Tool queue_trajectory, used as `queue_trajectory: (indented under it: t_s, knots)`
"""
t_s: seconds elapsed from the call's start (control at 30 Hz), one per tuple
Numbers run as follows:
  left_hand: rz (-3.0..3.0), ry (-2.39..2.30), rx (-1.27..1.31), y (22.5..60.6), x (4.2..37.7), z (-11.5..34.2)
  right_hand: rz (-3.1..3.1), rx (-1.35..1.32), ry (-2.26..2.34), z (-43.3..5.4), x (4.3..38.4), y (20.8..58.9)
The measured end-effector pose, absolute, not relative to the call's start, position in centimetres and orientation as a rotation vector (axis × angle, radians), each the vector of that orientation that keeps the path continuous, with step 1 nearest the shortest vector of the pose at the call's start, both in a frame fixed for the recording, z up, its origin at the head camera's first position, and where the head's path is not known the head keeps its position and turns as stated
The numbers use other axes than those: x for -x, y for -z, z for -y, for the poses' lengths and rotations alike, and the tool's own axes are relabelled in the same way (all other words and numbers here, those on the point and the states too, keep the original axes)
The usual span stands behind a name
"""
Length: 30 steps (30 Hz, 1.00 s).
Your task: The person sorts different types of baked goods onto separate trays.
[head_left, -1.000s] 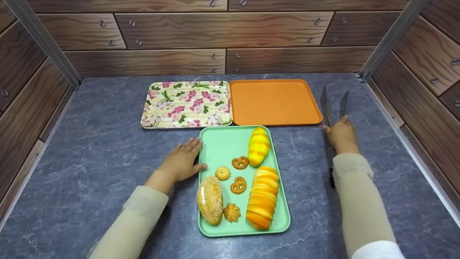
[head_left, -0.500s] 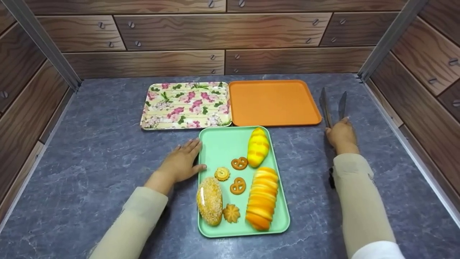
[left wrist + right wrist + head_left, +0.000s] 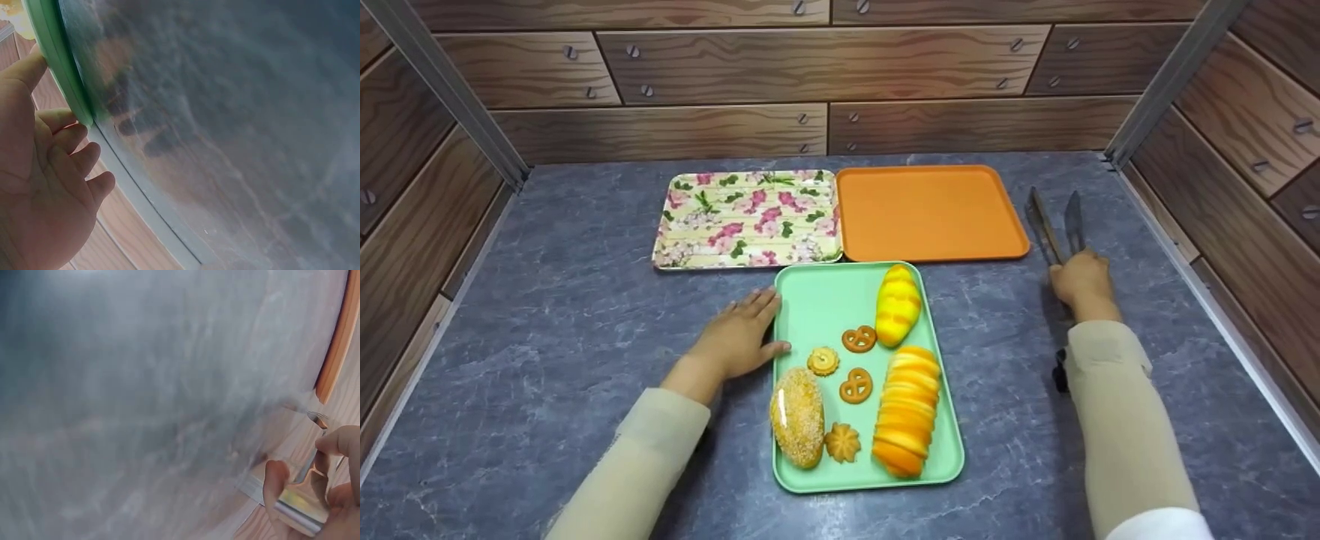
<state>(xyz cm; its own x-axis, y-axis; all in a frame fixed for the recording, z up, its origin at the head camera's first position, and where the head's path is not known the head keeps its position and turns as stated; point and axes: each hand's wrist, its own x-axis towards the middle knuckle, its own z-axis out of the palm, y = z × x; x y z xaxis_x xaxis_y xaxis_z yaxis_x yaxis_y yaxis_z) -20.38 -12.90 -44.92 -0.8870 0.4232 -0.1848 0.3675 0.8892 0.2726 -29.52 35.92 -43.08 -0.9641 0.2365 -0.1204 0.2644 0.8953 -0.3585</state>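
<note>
A: Grip?
B: The right hand [image 3: 1081,277] is closed round the tongs [image 3: 1074,219], prongs spread, nothing between; the left hand [image 3: 739,337] rests loosely against the green tray [image 3: 825,292].
A: Alignment?
B: Green tray left of the right hand; tongs point away, beside the orange tray [image 3: 934,214].

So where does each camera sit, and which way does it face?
Head: worn on the head, facing forward and down at the green tray, floral tray and orange tray; left grip, right grip and sleeves show.
Left wrist: worn there, facing the table and the green tray's rim; left grip shows.
Right wrist: worn there, facing the table and tongs; right grip shows, holding them.
Shared: head and right wrist both show the tongs and orange tray.
</note>
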Motion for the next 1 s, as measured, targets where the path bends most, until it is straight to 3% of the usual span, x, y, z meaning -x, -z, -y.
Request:
queue_trajectory:
  t_s: [0.6, 1.0]
  knots:
    - [-2.806, -0.357, -0.583, 45.1, 20.4, 13.0, -3.059, -0.51, 0.891, -37.5, 28.5, 42.6]
    - [-2.815, -0.373, -0.616, 45.2, 20.5, 13.1, -3.042, -0.441, 1.103, -37.6, 28.0, 42.1]
